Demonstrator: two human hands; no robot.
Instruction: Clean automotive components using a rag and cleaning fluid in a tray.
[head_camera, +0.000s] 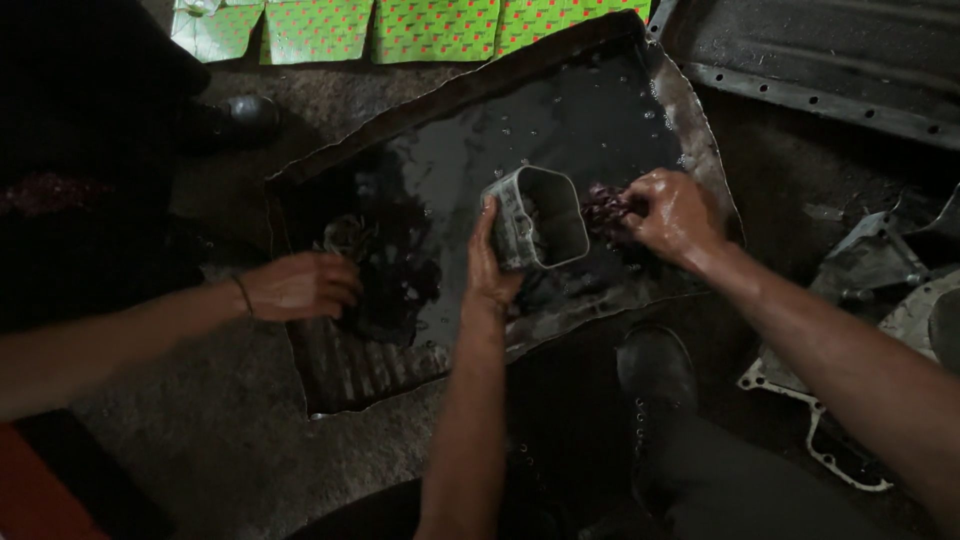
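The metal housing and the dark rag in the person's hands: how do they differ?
The metal housing is pale grey, rigid and hollow, its opening facing up; the rag is dark reddish, soft and bunched. The left hand steadies the housing from its side, while the right hand clutches the rag beside it. Both sit over the oily tray.

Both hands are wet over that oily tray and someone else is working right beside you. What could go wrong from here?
The left hand steadies the hollow metal housing with slick fingers; it could slip into the dark liquid in the tray and splash. The co-worker's hand works close by, so a dropped part might strike it. The right hand grips a soaked rag.
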